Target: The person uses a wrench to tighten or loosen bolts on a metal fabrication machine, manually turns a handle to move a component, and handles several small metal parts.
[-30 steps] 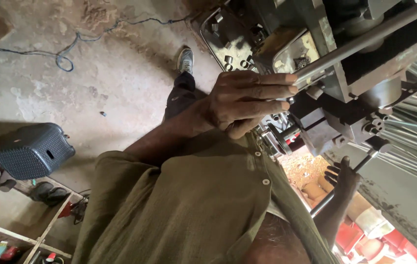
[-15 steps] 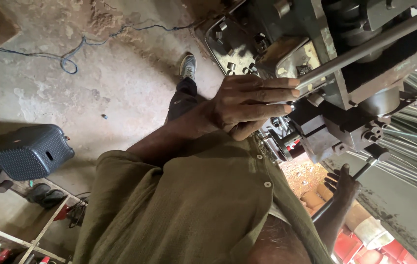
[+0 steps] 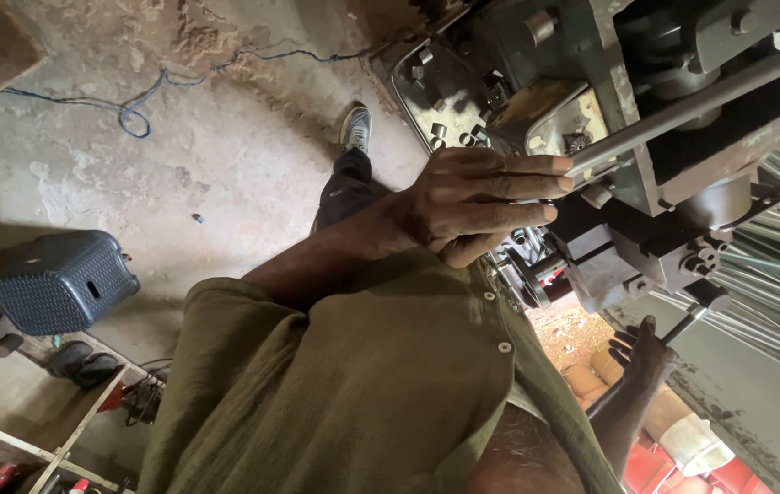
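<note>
The left hand lies flat with fingers stretched out, fingertips against the end of a long grey metal bar that runs up to the right across the machine. Lower right, the right hand is closed around a thin dark lever under the machine, beside a stack of shiny metal rods.

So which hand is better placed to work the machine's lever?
Probably the right. The right hand is already at the end of the lever, while the left hand lies flat along the metal rod, farther away.
</note>
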